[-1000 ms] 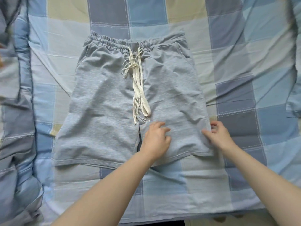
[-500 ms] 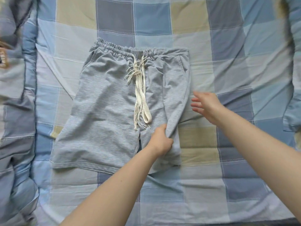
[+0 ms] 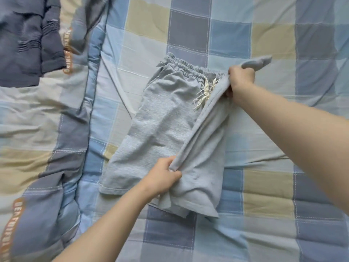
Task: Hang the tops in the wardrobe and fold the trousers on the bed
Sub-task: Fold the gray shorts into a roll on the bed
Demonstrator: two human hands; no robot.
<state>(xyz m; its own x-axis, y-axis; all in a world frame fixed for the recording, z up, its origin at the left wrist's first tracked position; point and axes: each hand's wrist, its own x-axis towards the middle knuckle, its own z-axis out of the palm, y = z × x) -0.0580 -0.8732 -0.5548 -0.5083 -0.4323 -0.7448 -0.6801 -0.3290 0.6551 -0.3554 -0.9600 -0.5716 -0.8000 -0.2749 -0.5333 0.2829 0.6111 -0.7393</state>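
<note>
Grey shorts point(image 3: 160, 125) lie on the checked bedsheet point(image 3: 264, 120), right leg half lifted over the left. Left hand point(image 3: 162, 176) grips the raised fabric near the hem; right hand point(image 3: 240, 76) grips it at the waistband, beside the drawstring point(image 3: 204, 91). Dark folded garment point(image 3: 28, 40) top left on the duvet point(image 3: 37, 129).

One pair of grey shorts point(image 3: 160, 127) (drawstring showing), two hands.

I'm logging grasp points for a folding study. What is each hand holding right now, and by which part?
Both hold the grey shorts: the right hand grips the waistband end, the left hand pinches the lifted leg's edge near the hem.
</note>
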